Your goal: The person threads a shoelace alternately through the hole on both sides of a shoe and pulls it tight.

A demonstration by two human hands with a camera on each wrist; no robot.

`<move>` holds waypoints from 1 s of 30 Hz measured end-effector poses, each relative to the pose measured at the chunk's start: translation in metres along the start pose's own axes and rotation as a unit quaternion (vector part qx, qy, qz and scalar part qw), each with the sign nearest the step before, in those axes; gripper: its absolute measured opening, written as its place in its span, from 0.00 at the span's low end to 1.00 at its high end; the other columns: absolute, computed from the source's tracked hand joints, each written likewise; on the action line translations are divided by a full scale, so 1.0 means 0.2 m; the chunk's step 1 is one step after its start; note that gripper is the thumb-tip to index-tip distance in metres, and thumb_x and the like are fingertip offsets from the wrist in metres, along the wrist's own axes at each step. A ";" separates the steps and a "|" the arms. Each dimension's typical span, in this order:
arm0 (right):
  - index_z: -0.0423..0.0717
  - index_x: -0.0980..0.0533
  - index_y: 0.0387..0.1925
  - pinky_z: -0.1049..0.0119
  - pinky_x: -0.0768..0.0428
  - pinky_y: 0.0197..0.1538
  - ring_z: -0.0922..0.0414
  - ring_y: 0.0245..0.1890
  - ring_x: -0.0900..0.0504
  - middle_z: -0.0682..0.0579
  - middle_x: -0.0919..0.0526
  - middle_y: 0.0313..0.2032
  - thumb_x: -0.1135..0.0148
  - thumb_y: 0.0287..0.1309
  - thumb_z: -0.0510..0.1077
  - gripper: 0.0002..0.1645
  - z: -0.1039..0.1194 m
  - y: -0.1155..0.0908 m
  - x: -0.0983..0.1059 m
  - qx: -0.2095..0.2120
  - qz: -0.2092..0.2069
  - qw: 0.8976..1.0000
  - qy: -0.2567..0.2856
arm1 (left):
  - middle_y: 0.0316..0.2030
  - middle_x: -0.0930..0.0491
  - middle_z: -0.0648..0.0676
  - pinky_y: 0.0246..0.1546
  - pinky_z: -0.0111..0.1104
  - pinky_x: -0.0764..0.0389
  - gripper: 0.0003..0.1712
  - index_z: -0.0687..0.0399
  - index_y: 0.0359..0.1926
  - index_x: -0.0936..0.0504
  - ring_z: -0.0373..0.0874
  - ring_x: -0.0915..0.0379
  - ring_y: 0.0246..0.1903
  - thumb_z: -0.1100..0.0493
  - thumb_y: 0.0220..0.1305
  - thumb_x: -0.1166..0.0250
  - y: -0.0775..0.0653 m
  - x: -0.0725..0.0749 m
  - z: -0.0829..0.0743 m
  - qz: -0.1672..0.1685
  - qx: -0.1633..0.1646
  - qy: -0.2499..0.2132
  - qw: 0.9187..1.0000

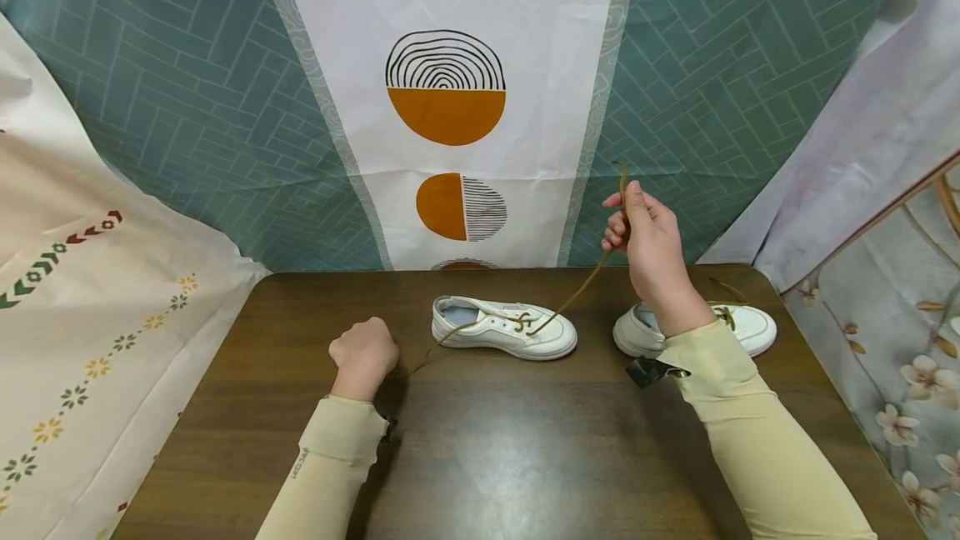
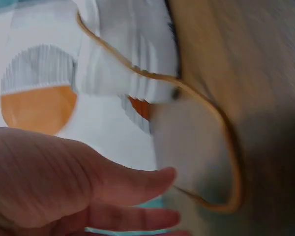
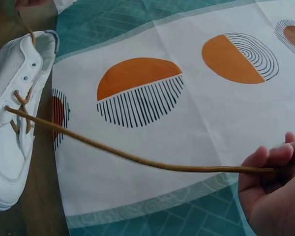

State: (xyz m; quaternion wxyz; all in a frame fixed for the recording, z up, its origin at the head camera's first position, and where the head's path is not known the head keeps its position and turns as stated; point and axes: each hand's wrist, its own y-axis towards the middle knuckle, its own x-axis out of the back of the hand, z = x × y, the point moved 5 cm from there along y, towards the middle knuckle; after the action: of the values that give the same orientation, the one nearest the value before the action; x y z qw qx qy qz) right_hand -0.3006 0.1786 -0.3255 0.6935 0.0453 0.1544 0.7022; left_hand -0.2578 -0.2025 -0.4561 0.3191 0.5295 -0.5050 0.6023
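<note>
A white sneaker (image 1: pixel 540 340) lies on the table with its toe to the right; a brown shoelace (image 3: pixel 137 160) is threaded through its front eyelets. My right hand (image 1: pixel 648 236) is raised above the back of the table and pinches one long end of the lace, which slants up from the shoe. A short tip sticks out above the fingers. Low over the table, left of the shoe, is my left hand (image 1: pixel 365 354). In the left wrist view its thumb and finger are extended with a gap between them, and the other lace end (image 2: pixel 236 167) curves round to the thumb tip.
A second white sneaker (image 1: pixel 753 330) with a brown lace stands at the right, partly behind my right forearm. The dark wooden table (image 1: pixel 495 440) meets a patterned cloth (image 1: pixel 487 215) at its back edge. Other patterned cloths hang along both sides.
</note>
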 end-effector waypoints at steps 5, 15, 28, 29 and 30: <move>0.38 0.26 0.51 0.72 0.22 0.33 0.60 0.23 0.23 0.52 0.21 0.31 0.47 0.65 0.44 0.18 -0.01 0.01 -0.01 0.016 -0.006 0.999 -0.028 | 0.30 0.17 0.57 0.21 0.46 0.27 0.12 0.53 0.36 0.18 0.56 0.21 0.27 0.50 0.61 0.41 -0.05 0.13 -0.19 -0.169 -0.078 -0.094 0.978; 0.41 0.26 0.52 0.70 0.37 0.24 0.61 0.21 0.38 0.53 0.25 0.33 0.48 0.66 0.45 0.17 -0.13 -0.02 -0.06 -0.052 0.007 0.995 -0.087 | 0.33 0.16 0.47 0.27 0.37 0.24 0.08 0.45 0.39 0.19 0.42 0.23 0.27 0.54 0.65 0.44 -0.06 0.06 -0.64 -0.150 -0.275 -0.139 0.939; 0.47 0.25 0.53 0.67 0.24 0.36 0.53 0.37 0.23 0.47 0.21 0.41 0.53 0.67 0.39 0.16 -0.37 -0.05 -0.14 -0.071 0.078 0.963 -0.249 | 0.33 0.15 0.46 0.23 0.31 0.26 0.12 0.48 0.42 0.15 0.39 0.25 0.21 0.60 0.63 0.44 -0.10 0.04 -0.77 -0.188 -0.340 -0.151 0.909; 0.47 0.25 0.53 0.65 0.24 0.39 0.52 0.40 0.23 0.47 0.21 0.44 0.54 0.68 0.39 0.17 -0.39 -0.05 -0.15 -0.078 0.089 0.960 -0.255 | 0.33 0.15 0.46 0.23 0.31 0.26 0.12 0.48 0.42 0.15 0.39 0.25 0.20 0.60 0.62 0.43 -0.10 0.03 -0.78 -0.182 -0.347 -0.148 0.908; 0.47 0.26 0.54 0.63 0.24 0.43 0.52 0.43 0.23 0.47 0.21 0.47 0.55 0.68 0.38 0.17 -0.41 -0.06 -0.16 -0.085 0.100 0.956 -0.263 | 0.33 0.15 0.45 0.23 0.31 0.26 0.12 0.47 0.42 0.15 0.38 0.26 0.20 0.61 0.61 0.43 -0.10 0.03 -0.79 -0.178 -0.354 -0.145 0.907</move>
State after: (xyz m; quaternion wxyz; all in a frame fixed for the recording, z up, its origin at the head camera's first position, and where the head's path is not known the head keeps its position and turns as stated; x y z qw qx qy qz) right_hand -0.3110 0.1347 -0.4015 0.6375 0.1842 -0.0987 0.7415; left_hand -0.2905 -0.0481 -0.4342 0.5106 0.5440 -0.6232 0.2345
